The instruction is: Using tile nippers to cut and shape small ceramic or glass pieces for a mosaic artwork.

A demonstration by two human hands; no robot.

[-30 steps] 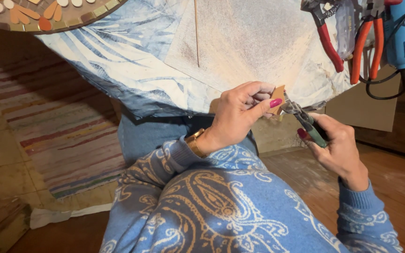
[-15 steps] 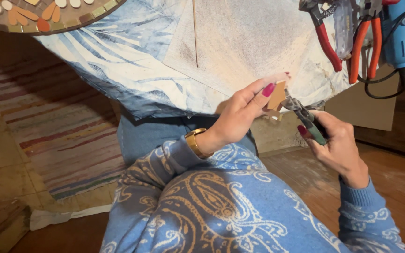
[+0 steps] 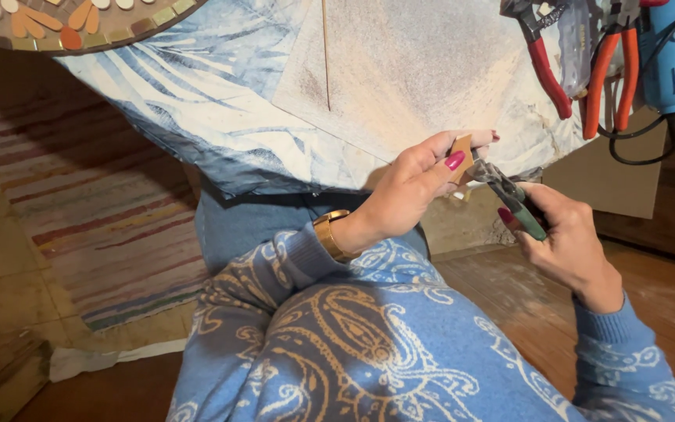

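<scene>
My left hand (image 3: 412, 184) pinches a small tan tile piece (image 3: 460, 156) between thumb and fingers, just below the edge of the cloth-covered table (image 3: 275, 101). My right hand (image 3: 564, 242) grips green-handled nippers (image 3: 513, 199), whose metal jaws meet the tile piece's lower right edge. A gold bracelet (image 3: 330, 234) is on my left wrist. Both sleeves are blue with a paisley pattern.
A round mosaic (image 3: 72, 23) with orange and white pieces lies at the table's top left. Red-handled pliers (image 3: 544, 66), orange-handled pliers (image 3: 611, 74) and a blue power tool (image 3: 669, 55) sit at the top right. A striped rug (image 3: 95, 227) covers the floor on the left; wooden floor (image 3: 509, 297) lies below.
My left hand has lifted and turned the tile piece so its flat face shows. The nipper jaws have stayed against it.
</scene>
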